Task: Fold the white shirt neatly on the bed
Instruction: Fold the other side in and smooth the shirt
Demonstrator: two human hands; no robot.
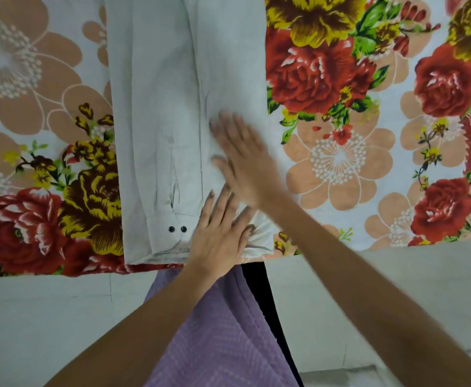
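The white shirt (161,101) lies on the bed as a long narrow strip, its sides folded in. A sleeve cuff with two dark buttons (177,229) rests at the near end. My left hand (217,233) lies flat, fingers spread, on the shirt's near right corner. Just above it my right hand (242,160), blurred by motion, lies flat and open on the shirt's right half. Neither hand grips the cloth.
A floral bedsheet (354,135) with red and yellow roses covers the bed on both sides of the shirt. The bed's near edge (47,275) runs across the frame. Below it are a pale floor (38,325) and my purple garment (217,336).
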